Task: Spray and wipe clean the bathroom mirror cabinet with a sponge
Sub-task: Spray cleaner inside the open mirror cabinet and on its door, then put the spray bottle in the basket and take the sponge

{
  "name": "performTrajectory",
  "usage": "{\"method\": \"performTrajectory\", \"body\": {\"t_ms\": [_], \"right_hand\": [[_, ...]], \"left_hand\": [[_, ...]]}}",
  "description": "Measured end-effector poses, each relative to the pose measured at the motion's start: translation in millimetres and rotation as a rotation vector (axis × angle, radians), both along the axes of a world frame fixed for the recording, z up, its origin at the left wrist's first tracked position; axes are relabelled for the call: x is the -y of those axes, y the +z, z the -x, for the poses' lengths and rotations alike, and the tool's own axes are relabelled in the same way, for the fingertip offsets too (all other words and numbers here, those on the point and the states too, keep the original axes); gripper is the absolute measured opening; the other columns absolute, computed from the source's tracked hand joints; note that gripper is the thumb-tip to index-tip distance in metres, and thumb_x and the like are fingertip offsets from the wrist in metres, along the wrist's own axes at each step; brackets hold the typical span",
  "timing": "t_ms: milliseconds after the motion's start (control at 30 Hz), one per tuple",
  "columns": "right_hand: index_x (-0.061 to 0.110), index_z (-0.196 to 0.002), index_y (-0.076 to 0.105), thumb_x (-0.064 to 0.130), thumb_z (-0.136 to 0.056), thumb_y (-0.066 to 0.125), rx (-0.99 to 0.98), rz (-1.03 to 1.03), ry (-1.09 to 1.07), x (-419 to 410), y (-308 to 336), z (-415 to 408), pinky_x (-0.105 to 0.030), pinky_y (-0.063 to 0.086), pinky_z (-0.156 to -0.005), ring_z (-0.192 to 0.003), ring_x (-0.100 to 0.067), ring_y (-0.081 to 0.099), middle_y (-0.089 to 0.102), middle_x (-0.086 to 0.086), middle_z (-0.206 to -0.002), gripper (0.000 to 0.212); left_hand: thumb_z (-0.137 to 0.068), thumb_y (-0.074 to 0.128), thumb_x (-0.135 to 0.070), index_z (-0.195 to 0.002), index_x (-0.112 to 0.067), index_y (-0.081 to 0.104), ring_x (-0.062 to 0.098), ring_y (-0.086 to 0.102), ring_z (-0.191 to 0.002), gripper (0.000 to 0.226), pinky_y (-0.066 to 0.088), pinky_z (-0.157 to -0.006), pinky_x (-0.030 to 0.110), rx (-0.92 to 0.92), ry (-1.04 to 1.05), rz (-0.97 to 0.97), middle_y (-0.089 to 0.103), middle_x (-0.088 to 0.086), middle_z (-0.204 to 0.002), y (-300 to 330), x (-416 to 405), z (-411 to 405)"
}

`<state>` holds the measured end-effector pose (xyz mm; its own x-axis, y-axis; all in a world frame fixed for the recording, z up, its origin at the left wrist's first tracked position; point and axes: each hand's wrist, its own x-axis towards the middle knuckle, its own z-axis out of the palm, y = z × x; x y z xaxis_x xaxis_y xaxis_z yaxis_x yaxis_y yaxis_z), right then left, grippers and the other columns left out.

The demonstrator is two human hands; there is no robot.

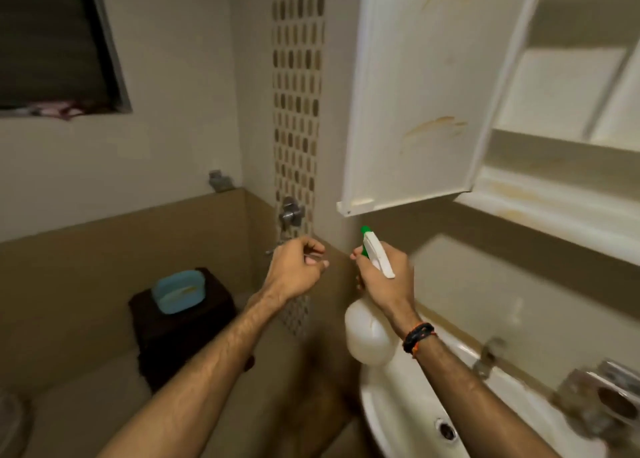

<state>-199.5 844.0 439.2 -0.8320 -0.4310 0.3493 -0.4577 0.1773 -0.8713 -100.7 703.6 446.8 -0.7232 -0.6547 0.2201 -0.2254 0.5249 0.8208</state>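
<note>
The white cabinet (pixel 568 166) hangs at the upper right with its door (pixel 415 86) swung open toward me; brownish streaks mark the door's inner face. My right hand (pixel 386 277) grips the neck of a white spray bottle (pixel 369 336) with a green nozzle, held just below the door's lower edge. My left hand (pixel 298 268) hovers to its left with fingers curled and nothing visible in it. No sponge is in view.
A white sink (pixel 408 416) with a tap (pixel 486 357) sits at the lower right under the cabinet. A wall tap (pixel 291 213) sticks out of the mosaic tile strip. A blue container (pixel 178 291) rests on a dark stool at left. A window is at upper left.
</note>
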Motion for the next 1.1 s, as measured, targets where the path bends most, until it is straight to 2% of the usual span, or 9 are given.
{"method": "performTrajectory", "body": {"t_ms": [200, 333, 467, 600, 733, 800, 900, 1000, 1100], "right_hand": [[0.02, -0.08, 0.071, 0.026, -0.082, 0.068, 0.091, -0.068, 0.073, 116.5, -58.2, -83.1, -0.036, 0.057, -0.065, -0.064, -0.022, 0.066, 0.069, -0.002, -0.067, 0.007], [0.027, -0.082, 0.073, 0.025, -0.083, 0.07, 0.102, -0.095, 0.143, 188.7, -80.7, -120.7, -0.027, 0.053, -0.063, -0.066, -0.012, 0.065, 0.07, 0.005, -0.069, 0.004], [0.024, -0.087, 0.074, 0.024, -0.084, 0.072, 0.145, -0.129, 0.218, 259.8, -102.8, -144.5, -0.036, 0.059, -0.067, -0.068, -0.016, 0.069, 0.072, 0.002, -0.073, 0.004], [0.022, -0.088, 0.071, 0.025, -0.087, 0.07, 0.148, -0.148, 0.328, 325.3, -134.5, -155.6, -0.042, 0.058, -0.065, -0.067, -0.021, 0.068, 0.07, -0.003, -0.072, 0.002], [0.016, -0.076, 0.059, 0.023, -0.093, 0.066, 0.104, -0.136, 0.409, 388.5, -173.5, -156.5, -0.039, 0.047, -0.053, -0.059, -0.023, 0.059, 0.056, -0.003, -0.062, 0.019], [0.012, -0.077, 0.059, 0.024, -0.093, 0.066, 0.127, -0.147, 0.432, 424.9, -192.4, -152.1, -0.037, 0.046, -0.055, -0.06, -0.02, 0.057, 0.055, 0.0, -0.063, 0.021], [0.011, -0.078, 0.06, 0.022, -0.093, 0.067, 0.14, -0.164, 0.48, 486.1, -223.5, -136.1, -0.036, 0.048, -0.052, -0.056, -0.018, 0.057, 0.057, -0.001, -0.062, 0.02], [0.02, -0.079, 0.06, 0.021, -0.092, 0.067, 0.164, -0.191, 0.522, 541.6, -250.3, -117.9, -0.023, 0.044, -0.05, -0.054, -0.009, 0.055, 0.056, 0.005, -0.063, 0.015], [0.011, -0.095, 0.067, 0.019, -0.092, 0.067, 0.167, -0.227, 0.522, 596.3, -270.2, -101.9, -0.012, 0.042, -0.052, -0.059, 0.0, 0.058, 0.059, 0.01, -0.069, 0.009]], "left_hand": [[-0.079, 0.079, -0.021, -0.093, -0.025, 0.068, -0.004, 0.065, -0.073, 0.019, 0.052, -0.077, 0.013, 0.108, 0.069, -0.13, 0.071, -0.012, -0.087, -72.2, 112.0, -95.0], [-0.078, 0.08, -0.021, -0.093, -0.028, 0.063, -0.001, 0.066, -0.082, 0.023, 0.054, -0.081, 0.017, 0.203, 0.124, -0.189, 0.07, -0.012, -0.092, -115.1, 175.0, -145.3], [-0.08, 0.078, -0.021, -0.091, -0.029, 0.06, 0.005, 0.064, -0.091, 0.022, 0.054, -0.089, 0.027, 0.296, 0.215, -0.271, 0.068, -0.01, -0.093, -148.9, 235.0, -187.9], [-0.082, 0.072, -0.015, -0.09, -0.019, 0.061, 0.011, 0.062, -0.088, 0.013, 0.052, -0.08, 0.026, 0.345, 0.323, -0.253, 0.062, -0.009, -0.088, -179.7, 285.0, -218.6], [-0.086, 0.071, -0.015, -0.075, -0.023, 0.056, 0.004, 0.05, -0.07, 0.02, 0.044, -0.075, 0.027, 0.452, 0.333, -0.217, 0.052, -0.009, -0.076, -207.9, 339.3, -223.7], [-0.086, 0.072, -0.018, -0.091, -0.016, 0.062, 0.011, 0.057, -0.084, 0.012, 0.048, -0.08, 0.029, 0.458, 0.383, -0.268, 0.061, -0.003, -0.089, -225.7, 372.1, -220.1], [-0.086, 0.072, -0.02, -0.095, -0.011, 0.064, 0.018, 0.061, -0.102, 0.015, 0.046, -0.085, 0.027, 0.474, 0.419, -0.276, 0.067, 0.002, -0.108, -254.9, 429.0, -204.7], [-0.086, 0.072, -0.023, -0.1, -0.012, 0.065, 0.014, 0.061, -0.1, 0.019, 0.042, -0.078, 0.02, 0.473, 0.455, -0.31, 0.068, 0.0, -0.112, -282.5, 480.0, -187.8], [-0.086, 0.072, -0.024, -0.1, -0.015, 0.064, 0.011, 0.061, -0.095, 0.019, 0.044, -0.072, 0.02, 0.511, 0.457, -0.362, 0.067, -0.003, -0.111, -307.9, 527.0, -174.1]]}}
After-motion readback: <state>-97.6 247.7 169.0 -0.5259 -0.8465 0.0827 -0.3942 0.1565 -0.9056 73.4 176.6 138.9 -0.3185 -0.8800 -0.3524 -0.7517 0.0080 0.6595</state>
